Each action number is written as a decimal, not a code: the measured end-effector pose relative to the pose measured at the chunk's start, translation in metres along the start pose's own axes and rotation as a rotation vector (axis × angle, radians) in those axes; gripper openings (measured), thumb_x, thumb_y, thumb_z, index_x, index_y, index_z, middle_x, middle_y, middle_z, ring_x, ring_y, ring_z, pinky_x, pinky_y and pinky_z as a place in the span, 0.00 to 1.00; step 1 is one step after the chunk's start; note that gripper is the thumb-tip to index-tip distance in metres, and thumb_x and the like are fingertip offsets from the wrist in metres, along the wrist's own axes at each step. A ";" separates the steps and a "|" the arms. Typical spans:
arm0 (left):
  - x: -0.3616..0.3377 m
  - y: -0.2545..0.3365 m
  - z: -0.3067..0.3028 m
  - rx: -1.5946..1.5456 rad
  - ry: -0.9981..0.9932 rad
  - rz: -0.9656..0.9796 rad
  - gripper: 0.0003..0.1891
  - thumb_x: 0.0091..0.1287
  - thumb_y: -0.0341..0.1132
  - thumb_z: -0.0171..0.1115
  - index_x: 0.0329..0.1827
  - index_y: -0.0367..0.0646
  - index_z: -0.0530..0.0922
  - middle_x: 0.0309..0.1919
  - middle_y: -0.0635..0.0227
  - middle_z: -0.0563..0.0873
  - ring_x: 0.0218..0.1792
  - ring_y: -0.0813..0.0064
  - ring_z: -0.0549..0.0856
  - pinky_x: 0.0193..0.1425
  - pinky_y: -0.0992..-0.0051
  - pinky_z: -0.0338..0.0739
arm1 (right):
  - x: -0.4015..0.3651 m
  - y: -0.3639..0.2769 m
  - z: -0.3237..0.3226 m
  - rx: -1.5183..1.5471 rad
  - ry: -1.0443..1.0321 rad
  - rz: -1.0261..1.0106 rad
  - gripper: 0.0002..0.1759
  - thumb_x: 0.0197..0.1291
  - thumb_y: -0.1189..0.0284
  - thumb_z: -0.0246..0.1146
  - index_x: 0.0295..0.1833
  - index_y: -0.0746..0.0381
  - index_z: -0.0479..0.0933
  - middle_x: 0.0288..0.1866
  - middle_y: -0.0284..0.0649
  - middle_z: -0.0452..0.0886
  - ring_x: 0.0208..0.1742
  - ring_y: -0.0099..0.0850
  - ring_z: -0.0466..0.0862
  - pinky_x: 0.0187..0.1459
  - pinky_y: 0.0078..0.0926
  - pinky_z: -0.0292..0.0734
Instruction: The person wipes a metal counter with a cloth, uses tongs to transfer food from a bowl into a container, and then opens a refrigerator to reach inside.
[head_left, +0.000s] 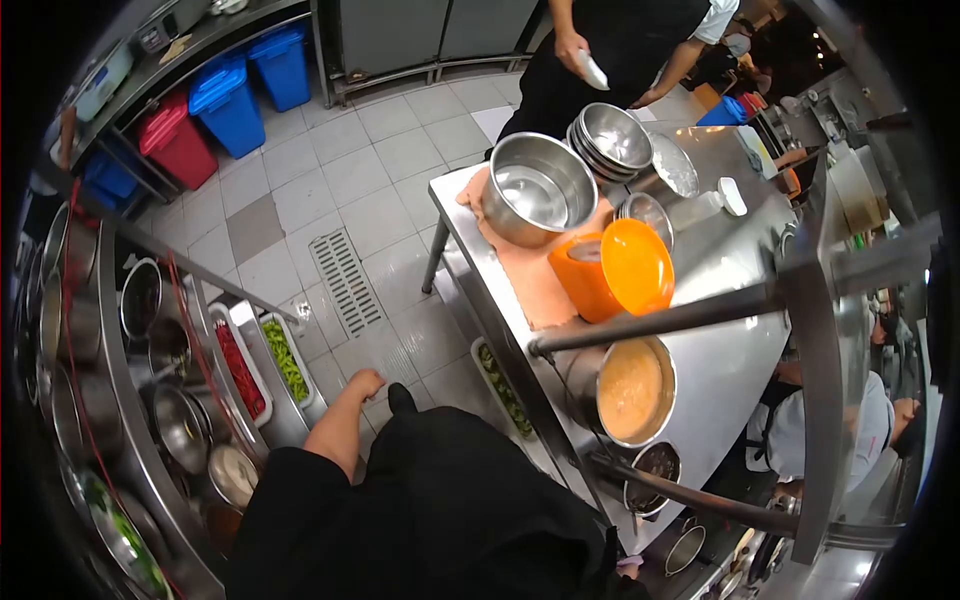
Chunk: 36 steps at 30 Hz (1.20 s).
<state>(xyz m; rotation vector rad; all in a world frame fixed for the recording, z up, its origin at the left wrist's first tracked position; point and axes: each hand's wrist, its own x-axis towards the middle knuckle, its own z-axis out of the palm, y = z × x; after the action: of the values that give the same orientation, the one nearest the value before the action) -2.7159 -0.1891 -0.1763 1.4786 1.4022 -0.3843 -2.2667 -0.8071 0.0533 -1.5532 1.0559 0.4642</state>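
Left hand (366, 384) low, over the floor (400, 330), fingers curled, grip unclear; right hand's state we could not tell. Green vegetable tray (288, 360) lay nearest the left, at the shelf's (285, 425) aisle-side edge; a brushing sleeve could shift it. Metal pot (538, 190) sat on cloth (530, 280) near the surface's (725, 370) far-left corner; snagged cloth could topple it.

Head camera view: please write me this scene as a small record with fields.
Place: kitchen, tiled floor
Left hand: low over the floor, no object visible in it
Right hand: cannot be made out clearly
Metal table: large pot on pink-orange cloth; orange container; pot of orange-brown food
Left side: tray of red pieces, tray of green pieces
Co-worker: holds white object
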 end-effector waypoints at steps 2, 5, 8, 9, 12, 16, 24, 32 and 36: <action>0.001 -0.001 -0.036 -0.154 0.013 -0.105 0.16 0.62 0.43 0.56 0.37 0.38 0.81 0.21 0.60 0.83 0.21 0.65 0.83 0.26 0.64 0.78 | 0.044 0.034 -0.014 0.137 -0.282 -0.145 0.12 0.46 0.66 0.48 0.35 0.60 0.70 0.27 0.43 0.72 0.22 0.46 0.71 0.27 0.54 0.72; 0.018 0.001 -0.091 -0.074 -0.025 -0.110 0.15 0.62 0.43 0.57 0.39 0.39 0.79 0.21 0.62 0.82 0.20 0.68 0.83 0.22 0.65 0.76 | 0.032 0.058 0.036 0.348 -0.338 -0.220 0.07 0.41 0.76 0.51 0.31 0.61 0.68 0.27 0.44 0.71 0.26 0.46 0.73 0.32 0.50 0.74; 0.049 0.011 -0.135 -0.086 -0.013 -0.062 0.15 0.62 0.43 0.56 0.38 0.39 0.79 0.21 0.62 0.82 0.20 0.69 0.82 0.22 0.66 0.76 | 0.015 0.084 0.066 0.528 -0.308 -0.276 0.06 0.42 0.79 0.53 0.30 0.61 0.67 0.30 0.46 0.71 0.32 0.46 0.75 0.39 0.48 0.75; 0.064 0.018 -0.150 -0.076 -0.009 -0.050 0.15 0.62 0.43 0.56 0.38 0.39 0.79 0.21 0.62 0.82 0.20 0.69 0.82 0.22 0.66 0.76 | 0.015 0.084 0.073 0.525 -0.328 -0.289 0.04 0.46 0.74 0.53 0.29 0.61 0.66 0.30 0.45 0.70 0.33 0.46 0.74 0.40 0.49 0.73; 0.104 0.033 -0.190 -0.081 -0.037 -0.004 0.15 0.62 0.43 0.56 0.38 0.39 0.78 0.20 0.63 0.81 0.19 0.69 0.81 0.21 0.66 0.75 | 0.012 0.091 0.106 0.544 -0.320 -0.328 0.07 0.52 0.68 0.53 0.32 0.60 0.66 0.33 0.44 0.70 0.36 0.46 0.73 0.41 0.50 0.72; 0.132 0.069 -0.240 -0.007 0.026 0.113 0.14 0.60 0.43 0.58 0.37 0.41 0.79 0.20 0.64 0.82 0.17 0.70 0.79 0.22 0.68 0.74 | -0.001 0.108 0.155 0.637 -0.198 -0.348 0.11 0.53 0.65 0.52 0.38 0.59 0.68 0.37 0.44 0.72 0.38 0.45 0.74 0.43 0.50 0.72; 0.197 0.079 -0.341 0.064 -0.183 0.023 0.15 0.61 0.44 0.57 0.33 0.38 0.78 0.24 0.61 0.82 0.21 0.69 0.84 0.21 0.66 0.78 | 0.035 0.145 0.195 0.863 0.040 -0.419 0.20 0.57 0.58 0.51 0.51 0.57 0.73 0.45 0.43 0.75 0.43 0.45 0.75 0.46 0.50 0.73; 0.311 0.153 -0.423 0.211 -0.360 0.108 0.15 0.64 0.45 0.56 0.33 0.40 0.77 0.20 0.67 0.78 0.17 0.74 0.80 0.16 0.70 0.74 | -0.178 0.177 0.349 0.742 -0.203 -0.738 0.20 0.65 0.45 0.49 0.42 0.49 0.72 0.22 0.25 0.67 0.22 0.19 0.66 0.25 0.21 0.66; 0.355 0.211 -0.475 0.347 -0.391 0.233 0.14 0.62 0.44 0.58 0.39 0.41 0.77 0.25 0.68 0.80 0.20 0.74 0.81 0.20 0.71 0.75 | -0.209 0.205 0.448 0.834 0.151 -0.668 0.17 0.66 0.58 0.52 0.48 0.61 0.72 0.37 0.33 0.76 0.35 0.28 0.77 0.37 0.28 0.76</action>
<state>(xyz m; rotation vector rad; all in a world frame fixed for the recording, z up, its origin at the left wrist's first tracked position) -2.6229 0.4329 -0.1592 1.7122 0.8712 -0.7507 -2.4312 -0.3045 -0.0271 -1.0785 0.6366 -0.5119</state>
